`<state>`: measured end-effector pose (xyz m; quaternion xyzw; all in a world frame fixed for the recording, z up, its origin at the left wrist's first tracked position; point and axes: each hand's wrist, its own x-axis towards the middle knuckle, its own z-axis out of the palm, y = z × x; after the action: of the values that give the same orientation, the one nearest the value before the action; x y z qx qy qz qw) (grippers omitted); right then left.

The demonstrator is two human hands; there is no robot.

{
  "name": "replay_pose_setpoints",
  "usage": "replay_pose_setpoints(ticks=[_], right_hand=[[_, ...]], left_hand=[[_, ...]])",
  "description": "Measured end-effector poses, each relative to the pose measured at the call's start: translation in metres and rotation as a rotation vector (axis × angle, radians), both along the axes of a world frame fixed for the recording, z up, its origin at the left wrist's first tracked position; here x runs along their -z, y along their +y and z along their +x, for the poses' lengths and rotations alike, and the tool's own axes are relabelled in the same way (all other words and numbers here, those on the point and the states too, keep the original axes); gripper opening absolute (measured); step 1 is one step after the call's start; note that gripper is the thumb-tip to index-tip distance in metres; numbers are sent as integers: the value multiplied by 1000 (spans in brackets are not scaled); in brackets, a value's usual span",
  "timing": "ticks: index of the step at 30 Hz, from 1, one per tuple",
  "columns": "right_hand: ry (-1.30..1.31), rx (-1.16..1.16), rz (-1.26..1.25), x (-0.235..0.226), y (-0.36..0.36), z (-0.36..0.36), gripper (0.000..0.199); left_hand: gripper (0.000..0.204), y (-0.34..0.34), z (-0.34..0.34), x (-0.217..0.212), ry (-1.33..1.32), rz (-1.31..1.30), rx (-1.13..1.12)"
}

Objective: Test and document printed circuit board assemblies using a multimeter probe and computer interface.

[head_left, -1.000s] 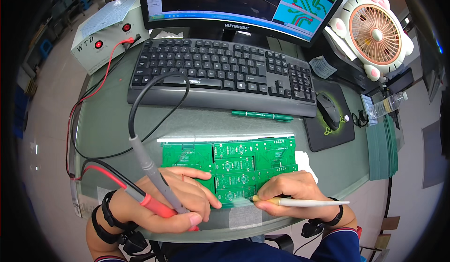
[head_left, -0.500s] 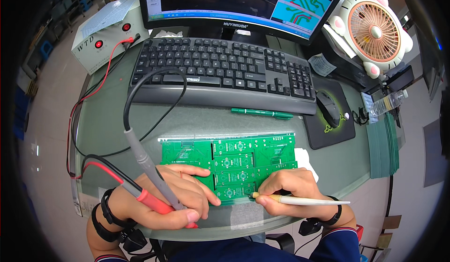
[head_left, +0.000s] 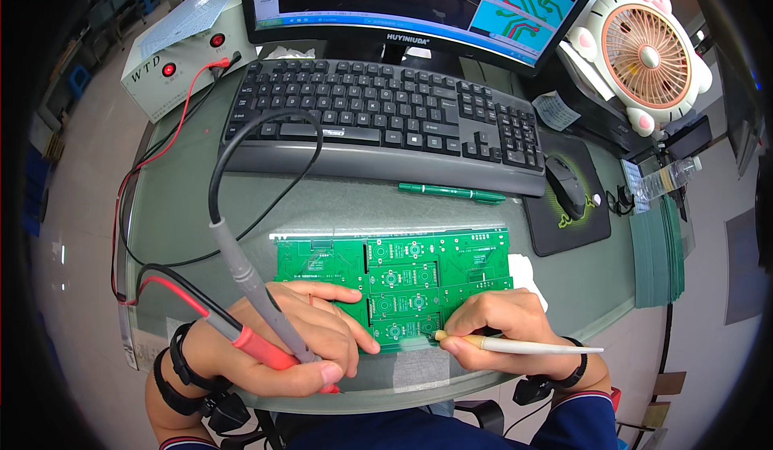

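A green circuit board [head_left: 475, 258] lies flat near the desk's front edge, with slots between its middle sections. Resting on the board's lower left with outstretched fingertips is my left hand [head_left: 310, 333]. Between its thumb and the rest of the hand it grips two test probes, a red one [head_left: 262, 348] and a grey one [head_left: 256, 289], their tips pointing down near the desk edge, apart from the board. My right hand [head_left: 495, 325] pinches a slim pen-like tool with a white tapered handle [head_left: 543, 346] and a cream front part. Its dark tip meets the board's lower edge, right of centre.
Beyond the board are a green marker pen [head_left: 451, 193], a black keyboard [head_left: 362, 120] and a monitor [head_left: 378, 3]. A mouse [head_left: 566, 186] on its pad and a fan [head_left: 648, 59] stand right. Probe leads run left to a white box [head_left: 189, 55]. White paper [head_left: 525, 279] lies beside the board.
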<state>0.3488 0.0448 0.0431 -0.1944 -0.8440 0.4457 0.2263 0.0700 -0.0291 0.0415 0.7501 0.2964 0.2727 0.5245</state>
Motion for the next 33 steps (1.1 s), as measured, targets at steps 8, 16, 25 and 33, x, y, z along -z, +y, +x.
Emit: replay_pose_setpoints(ticks=[8, 16, 25, 33], right_hand=[[-7, -14, -3, -2, 1, 0, 14], [-55, -60, -63, -4, 4, 1, 14], [-18, -115, -50, -6, 3, -5, 14], [309, 109, -550, -23, 30, 34, 25]], left_hand=[[25, 1, 1, -2, 8, -7, 10], [24, 0, 1, 0, 27, -1, 22], [23, 3, 1, -4, 44, 9, -3], [30, 2, 0, -1, -69, -47, 12]])
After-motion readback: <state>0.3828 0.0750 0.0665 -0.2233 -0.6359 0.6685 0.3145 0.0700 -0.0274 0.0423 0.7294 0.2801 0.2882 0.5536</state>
